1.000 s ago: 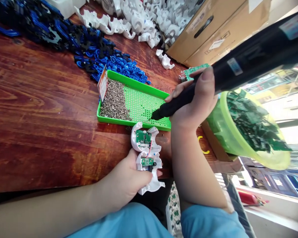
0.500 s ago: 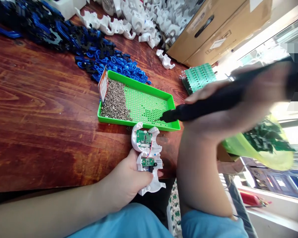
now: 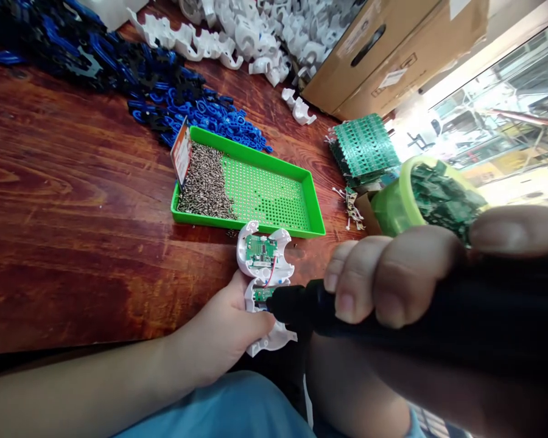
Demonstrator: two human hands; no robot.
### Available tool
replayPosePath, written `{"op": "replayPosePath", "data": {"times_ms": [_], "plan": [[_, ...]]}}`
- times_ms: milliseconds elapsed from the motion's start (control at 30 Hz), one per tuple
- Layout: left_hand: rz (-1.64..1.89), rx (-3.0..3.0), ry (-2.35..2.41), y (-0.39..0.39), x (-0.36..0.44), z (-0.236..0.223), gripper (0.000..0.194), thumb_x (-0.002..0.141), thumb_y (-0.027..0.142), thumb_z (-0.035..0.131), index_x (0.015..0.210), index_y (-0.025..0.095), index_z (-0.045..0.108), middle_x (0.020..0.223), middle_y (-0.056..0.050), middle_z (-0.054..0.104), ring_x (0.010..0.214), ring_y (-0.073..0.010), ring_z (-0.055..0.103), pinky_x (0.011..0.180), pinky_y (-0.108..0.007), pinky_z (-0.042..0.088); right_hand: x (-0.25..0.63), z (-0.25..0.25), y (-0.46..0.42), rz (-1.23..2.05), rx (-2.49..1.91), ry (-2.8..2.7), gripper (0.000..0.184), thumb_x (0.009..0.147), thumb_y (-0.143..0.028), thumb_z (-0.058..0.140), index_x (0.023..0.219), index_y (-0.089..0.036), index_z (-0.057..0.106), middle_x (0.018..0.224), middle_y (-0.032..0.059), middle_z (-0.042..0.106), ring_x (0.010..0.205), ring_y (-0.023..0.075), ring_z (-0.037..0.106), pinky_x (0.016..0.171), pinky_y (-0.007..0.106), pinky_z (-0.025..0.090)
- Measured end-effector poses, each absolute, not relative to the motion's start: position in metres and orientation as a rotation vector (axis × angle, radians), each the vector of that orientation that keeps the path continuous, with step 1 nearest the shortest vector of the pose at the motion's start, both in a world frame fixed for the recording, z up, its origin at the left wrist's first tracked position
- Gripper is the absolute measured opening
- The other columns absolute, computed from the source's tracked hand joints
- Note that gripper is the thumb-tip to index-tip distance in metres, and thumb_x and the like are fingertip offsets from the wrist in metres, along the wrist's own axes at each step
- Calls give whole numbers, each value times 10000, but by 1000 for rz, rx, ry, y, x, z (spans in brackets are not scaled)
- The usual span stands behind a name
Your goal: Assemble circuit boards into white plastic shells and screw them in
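My left hand (image 3: 226, 328) grips a white plastic housing (image 3: 263, 267) at the table's near edge; two small green circuit boards joined by a red wire lie in it. My right hand (image 3: 406, 280) is wrapped round a black electric screwdriver (image 3: 393, 316), very close to the camera. Its tip rests on the lower board in the housing. Just beyond lies a green screw tray (image 3: 274, 201) with a heap of small screws (image 3: 205, 182) at its left end.
Blue and black plastic parts (image 3: 164, 103) and white housings (image 3: 251, 36) are piled at the back of the wooden table (image 3: 73, 201). Cardboard boxes (image 3: 393, 48), a stack of green boards (image 3: 365, 146) and a green tub of boards (image 3: 420, 194) stand at the right.
My right hand has carried the screwdriver from the green tray down to the housing, its tip now on the lower board. The left hand has kept hold of the housing.
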State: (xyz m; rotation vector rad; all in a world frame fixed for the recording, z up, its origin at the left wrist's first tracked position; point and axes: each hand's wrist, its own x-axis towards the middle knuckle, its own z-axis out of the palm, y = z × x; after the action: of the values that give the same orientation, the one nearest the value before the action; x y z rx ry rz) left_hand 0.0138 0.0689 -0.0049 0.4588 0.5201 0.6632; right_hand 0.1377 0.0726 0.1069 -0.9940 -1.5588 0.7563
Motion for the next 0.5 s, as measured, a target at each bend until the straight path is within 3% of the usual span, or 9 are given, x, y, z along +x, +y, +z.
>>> {"op": "replayPosePath", "data": {"times_ms": [100, 300, 500], "plan": [[665, 469, 530, 70, 15, -5, 631, 753, -27, 546, 1325, 219, 437, 1276, -3, 627, 1217, -190, 533, 1056, -294, 370, 132, 110, 72, 719, -915, -1572, 378, 675, -612, 708, 915, -352, 573, 611, -37, 531, 476, 166, 562, 458, 349, 514], [737, 446, 504, 71, 21, -3, 742, 702, -12, 634, 1357, 275, 438, 1138, 52, 692, 1126, -209, 602, 945, -274, 450, 126, 100, 67, 749, -910, -1479, 429, 703, -653, 664, 973, -337, 560, 618, -38, 524, 489, 153, 554, 490, 332, 522], [748, 433, 463, 72, 20, 4, 682, 755, 27, 639, 1361, 272, 446, 1145, 42, 691, 1159, -220, 577, 923, -280, 447, 116, 104, 68, 758, -950, -1474, 443, 688, -634, 689, 976, -317, 573, 577, -31, 508, 458, 169, 512, 478, 351, 489]]}}
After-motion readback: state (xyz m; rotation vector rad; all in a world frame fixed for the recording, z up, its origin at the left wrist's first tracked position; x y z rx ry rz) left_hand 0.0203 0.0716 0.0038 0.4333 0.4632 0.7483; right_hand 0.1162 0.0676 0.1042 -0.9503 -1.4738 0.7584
